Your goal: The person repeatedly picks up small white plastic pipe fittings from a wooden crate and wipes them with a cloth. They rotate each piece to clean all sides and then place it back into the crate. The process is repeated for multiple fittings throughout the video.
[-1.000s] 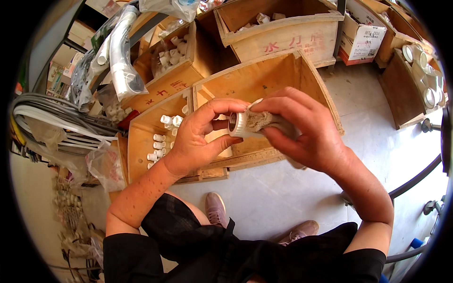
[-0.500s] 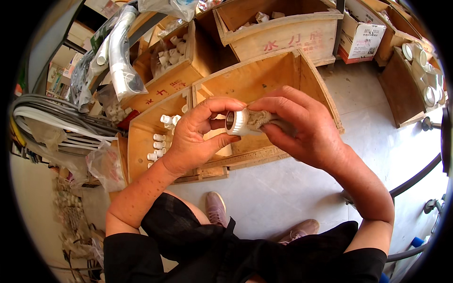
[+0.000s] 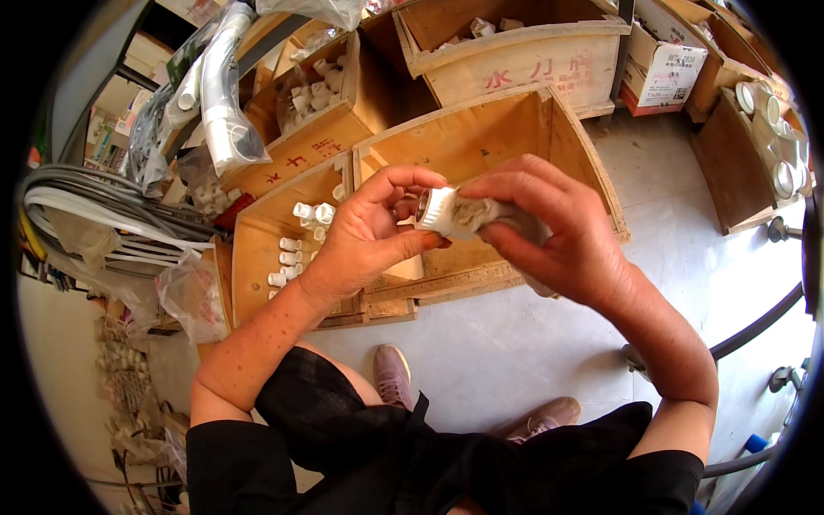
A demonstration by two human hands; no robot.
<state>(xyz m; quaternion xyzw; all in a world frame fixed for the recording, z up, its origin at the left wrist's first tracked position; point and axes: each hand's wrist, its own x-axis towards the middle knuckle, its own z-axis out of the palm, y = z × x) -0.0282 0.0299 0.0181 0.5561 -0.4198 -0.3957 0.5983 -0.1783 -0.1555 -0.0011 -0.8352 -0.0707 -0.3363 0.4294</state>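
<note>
Between the thumb and fingers of my left hand is a white threaded pipe fitting, tilted, with ribs round its end. My right hand grips a greyish-beige cloth, bunched against the fitting's right side. Part of the cloth hangs below the right palm; the rest is hidden by the fingers. Both hands are above a wooden box with two compartments. In its left compartment several small white pipe fittings stand in rows, partly behind my left wrist.
Wooden bins with white fittings stand beyond the box. Coiled grey and white hoses and plastic-wrapped white pipes are at the left. A crate of large white pipe pieces and a black curved tube lie at the right.
The fitting has turned in my left hand, so its threaded opening shows less. My right hand has shifted slightly with the cloth, and more cloth now shows below it.
</note>
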